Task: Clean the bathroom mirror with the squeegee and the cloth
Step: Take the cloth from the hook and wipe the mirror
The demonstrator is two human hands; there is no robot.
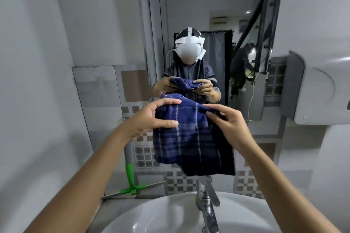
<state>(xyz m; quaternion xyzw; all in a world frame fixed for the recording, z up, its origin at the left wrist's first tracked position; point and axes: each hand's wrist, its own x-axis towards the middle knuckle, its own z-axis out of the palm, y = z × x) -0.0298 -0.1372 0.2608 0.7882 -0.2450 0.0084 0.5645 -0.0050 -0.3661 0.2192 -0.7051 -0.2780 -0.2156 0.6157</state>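
A dark blue checked cloth [189,138] hangs in front of me above the sink, held by both hands at its top edge. My left hand [151,119] grips the upper left corner with thumb and fingers. My right hand [225,121] pinches the upper right corner. The mirror [198,15] is on the wall straight ahead and reflects me holding the cloth. A squeegee [130,176] with a grey and green handle leans blade-down against the tiled wall at the left, behind the sink, touched by neither hand.
A white sink [170,213] lies below the cloth, with a chrome tap [207,202] at its back. A grey wall dispenser [312,89] juts out at the right. Patterned tiles cover the wall under the mirror.
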